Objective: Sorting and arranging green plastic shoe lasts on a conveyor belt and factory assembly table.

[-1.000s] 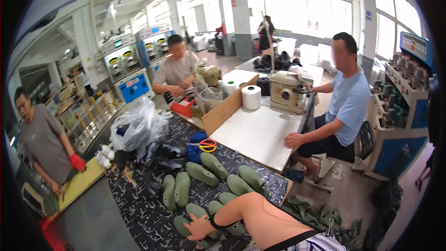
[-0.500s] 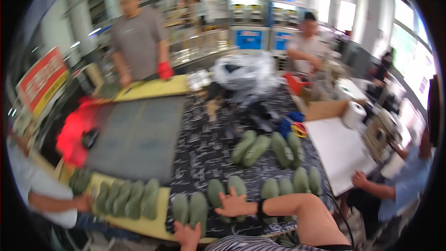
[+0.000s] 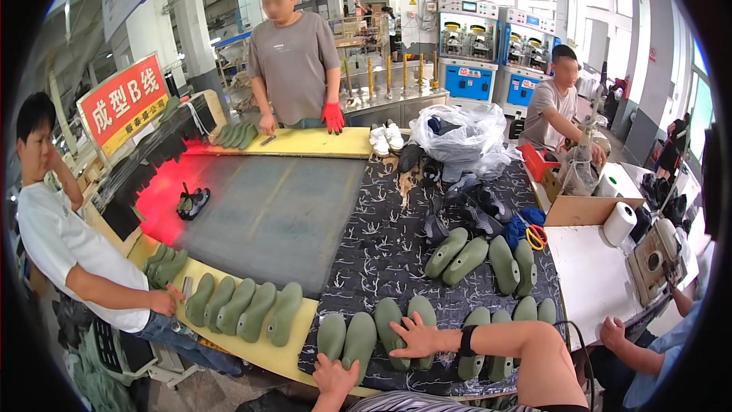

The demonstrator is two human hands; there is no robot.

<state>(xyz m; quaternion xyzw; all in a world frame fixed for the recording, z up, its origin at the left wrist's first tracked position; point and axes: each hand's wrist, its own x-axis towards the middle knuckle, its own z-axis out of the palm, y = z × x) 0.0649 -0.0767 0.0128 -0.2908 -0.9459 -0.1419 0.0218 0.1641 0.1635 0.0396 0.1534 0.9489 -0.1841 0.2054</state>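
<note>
Green shoe lasts stand in pairs on a black cloth with white marks. At the front edge, my left hand touches the near ends of the leftmost pair of lasts, its fingers apart. My right hand, with a dark band at the wrist, lies spread over the second pair of lasts. More lasts stand to the right, partly behind my right forearm. Farther back are two more pairs of lasts.
Beside the back lasts lie yellow-handled scissors and dark shoe uppers. A plastic bag sits behind. A grey conveyor belt carries a dark shoe from a red-lit opening. Co-workers stand left and behind; others sit right, near a sewing machine.
The view has turned left, so everything sits farther right in the picture, and it is sharper. Both my hands stay at the same two pairs of lasts.
</note>
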